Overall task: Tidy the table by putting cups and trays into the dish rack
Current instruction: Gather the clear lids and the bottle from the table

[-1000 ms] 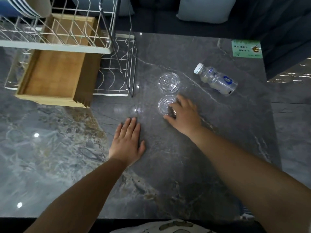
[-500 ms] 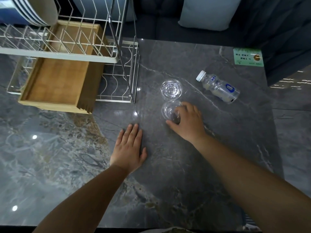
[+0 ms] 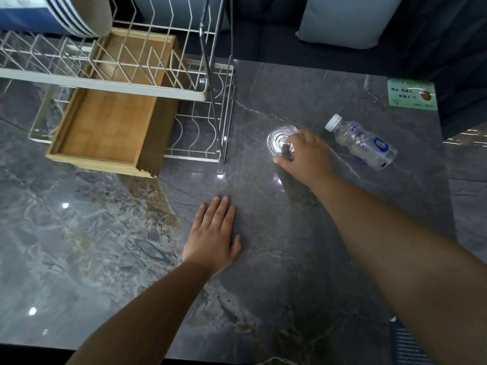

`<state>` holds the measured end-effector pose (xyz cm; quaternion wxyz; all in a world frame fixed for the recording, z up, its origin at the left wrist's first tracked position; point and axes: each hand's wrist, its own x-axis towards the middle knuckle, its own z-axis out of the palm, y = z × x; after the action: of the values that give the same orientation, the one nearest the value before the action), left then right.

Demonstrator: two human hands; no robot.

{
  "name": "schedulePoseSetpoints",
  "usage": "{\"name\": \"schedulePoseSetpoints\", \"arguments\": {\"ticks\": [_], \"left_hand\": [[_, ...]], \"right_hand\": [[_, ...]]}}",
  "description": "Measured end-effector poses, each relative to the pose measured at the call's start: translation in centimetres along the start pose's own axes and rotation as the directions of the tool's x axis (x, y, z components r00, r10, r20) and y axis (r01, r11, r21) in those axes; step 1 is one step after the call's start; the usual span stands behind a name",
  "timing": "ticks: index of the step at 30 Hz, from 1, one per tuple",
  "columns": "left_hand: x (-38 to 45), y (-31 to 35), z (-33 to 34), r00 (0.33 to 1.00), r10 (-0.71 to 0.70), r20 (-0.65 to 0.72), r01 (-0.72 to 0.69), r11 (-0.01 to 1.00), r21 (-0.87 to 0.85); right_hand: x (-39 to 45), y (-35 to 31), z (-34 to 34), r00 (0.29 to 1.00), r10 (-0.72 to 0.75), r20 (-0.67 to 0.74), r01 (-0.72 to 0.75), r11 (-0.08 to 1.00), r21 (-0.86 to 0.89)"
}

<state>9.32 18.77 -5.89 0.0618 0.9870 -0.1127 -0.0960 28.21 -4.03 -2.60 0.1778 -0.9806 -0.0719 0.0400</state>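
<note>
**Right hand on the glass cup, left hand flat on the table**

While the right hand (image 3: 305,156) reaches forward, we see its fingers curled over the rim of a clear glass cup (image 3: 279,139) and its thumb at the near side, so it is gripping the cup. Cup stands upright on the grey marble table (image 3: 263,259), right of the dish rack (image 3: 126,85) and apart from it. We see only one cup outline; whether a second one is nested in it we cannot tell.

Left hand (image 3: 213,235) lies palm-down on the table nearer to us, fingers straight and together, holding nothing.

Rack is white wire, two tiers, with chrome uprights at its right end. A wooden tray (image 3: 105,127) sits in the lower tier, its near edge sticking out past the rack's front wire. More wooden trays appear stacked against its right side, edges showing. Upper tier holds plates (image 3: 87,14) standing on edge at the far left.

Right of the cup, just beyond the right hand's knuckles, a clear plastic bottle (image 3: 366,143) with a white cap lies on its side, cap pointing toward the cup, not touching it. A green card (image 3: 412,94) lies flat near the table's far right corner. A pale cushion (image 3: 350,19) sits beyond the far edge of the table.
</note>
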Motion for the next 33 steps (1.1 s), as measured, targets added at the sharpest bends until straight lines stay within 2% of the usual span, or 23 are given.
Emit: {"name": "schedulePoseSetpoints", "arguments": {"ticks": [3,7,12,15,17,21,24,26,27,28,29,30,31,32,33], "left_hand": [[0.0,0.1,0.0,1.0,0.0,0.001,0.0,1.0,-0.005],[0.0,0.0,-0.2,1.0,-0.001,0.006,0.001,1.0,-0.001],[0.0,0.0,-0.1,1.0,0.004,0.006,-0.004,1.0,-0.009],[0.0,0.0,-0.1,1.0,0.0,0.015,0.0,1.0,-0.005],[0.0,0.0,-0.2,1.0,0.0,0.018,0.0,1.0,-0.009],[0.0,0.1,-0.3,1.0,-0.003,0.022,0.003,1.0,-0.004],[0.0,0.1,-0.3,1.0,-0.004,0.023,0.005,1.0,-0.007],[-0.1,0.1,-0.3,1.0,-0.002,0.021,0.002,1.0,-0.007],[-0.1,0.1,-0.3,1.0,-0.001,0.02,0.002,1.0,-0.008],[-0.2,0.2,-0.3,1.0,-0.001,0.02,0.002,1.0,-0.009],[-0.2,0.2,-0.3,1.0,-0.002,0.022,0.002,1.0,-0.007],[-0.2,0.2,-0.4,1.0,-0.003,0.024,0.003,1.0,-0.002],[-0.2,0.2,-0.4,1.0,-0.003,0.026,0.003,1.0,0.003],[-0.2,0.2,-0.4,1.0,-0.003,0.026,0.003,1.0,0.008],[-0.2,0.2,-0.4,1.0,-0.004,0.027,0.004,1.0,0.012]], "right_hand": [[0.1,0.3,-0.1,0.999,0.025,0.045,-0.025,1.0,-0.018],[0.2,0.1,-0.5,0.994,0.044,0.099,-0.031,0.992,-0.124],[-0.9,0.1,-0.2,0.982,-0.185,-0.022,0.174,0.955,-0.241],[-1.0,0.1,-0.1,0.95,-0.312,-0.023,0.287,0.898,-0.333],[-0.8,-0.1,-0.3,0.943,-0.332,0.018,0.318,0.886,-0.338],[-0.5,-1.1,-0.9,0.956,-0.271,0.115,0.295,0.896,-0.332],[-0.9,-1.8,-1.9,0.97,-0.212,0.122,0.231,0.958,-0.169],[-1.4,-2.2,-2.9,0.988,-0.106,0.11,0.098,0.993,0.072],[-1.8,-2.3,-3.4,0.992,-0.022,0.127,-0.008,0.972,0.236],[-2.3,-2.3,-4.0,0.985,0.069,0.161,-0.132,0.897,0.422],[-3.0,-2.2,-4.4,0.963,0.157,0.218,-0.259,0.756,0.6],[-3.9,-1.9,-4.7,0.924,0.232,0.304,-0.382,0.563,0.733],[-4.8,-1.4,-4.8,0.863,0.281,0.419,-0.498,0.337,0.799],[-5.7,-0.7,-4.6,0.781,0.305,0.544,-0.597,0.112,0.795],[-6.6,0.0,-4.4,0.694,0.317,0.646,-0.663,-0.067,0.746]]}}
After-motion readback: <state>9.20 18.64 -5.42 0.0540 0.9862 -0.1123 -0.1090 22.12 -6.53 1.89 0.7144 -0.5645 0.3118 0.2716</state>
